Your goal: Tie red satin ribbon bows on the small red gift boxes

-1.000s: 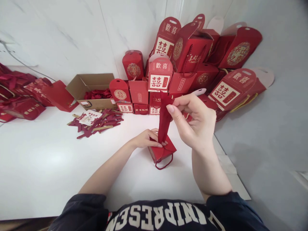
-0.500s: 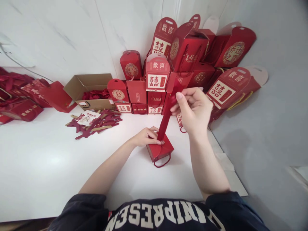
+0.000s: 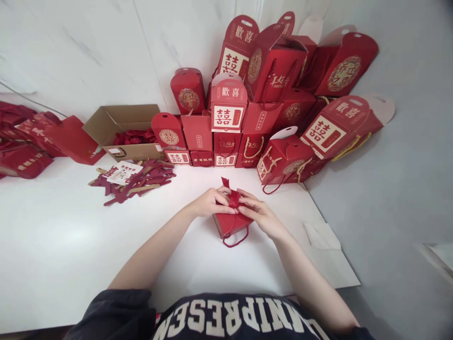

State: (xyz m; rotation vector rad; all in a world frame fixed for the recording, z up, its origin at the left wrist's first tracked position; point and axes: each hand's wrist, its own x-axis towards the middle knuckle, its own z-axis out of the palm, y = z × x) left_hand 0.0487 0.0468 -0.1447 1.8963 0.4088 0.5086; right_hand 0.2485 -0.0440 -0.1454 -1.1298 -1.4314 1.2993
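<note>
A red gift box [image 3: 230,224] with a dark red cord handle [image 3: 236,244] rests on the white table in front of me. Across its top, a red ribbon [image 3: 234,199] is bunched between my hands, one end sticking up at the far side. My left hand [image 3: 212,202] is at the box's left, its fingers closed on the ribbon and touching the box top. From the right, my right hand [image 3: 262,215] pinches the same ribbon with thumb and fingers. The far part of the box is hidden under my hands.
Stacked red gift boxes [image 3: 228,115] stand along the wall behind. At the left, a cardboard box [image 3: 141,152] holds red ribbons, with a pile of dark red strips [image 3: 148,182] before it. More red boxes [image 3: 31,156] lie far left. White paper [image 3: 322,235] lies right.
My right hand has come down from high above the box to its top, bringing the ribbon's stretched end down into a bunch. My left hand has stayed at the box.
</note>
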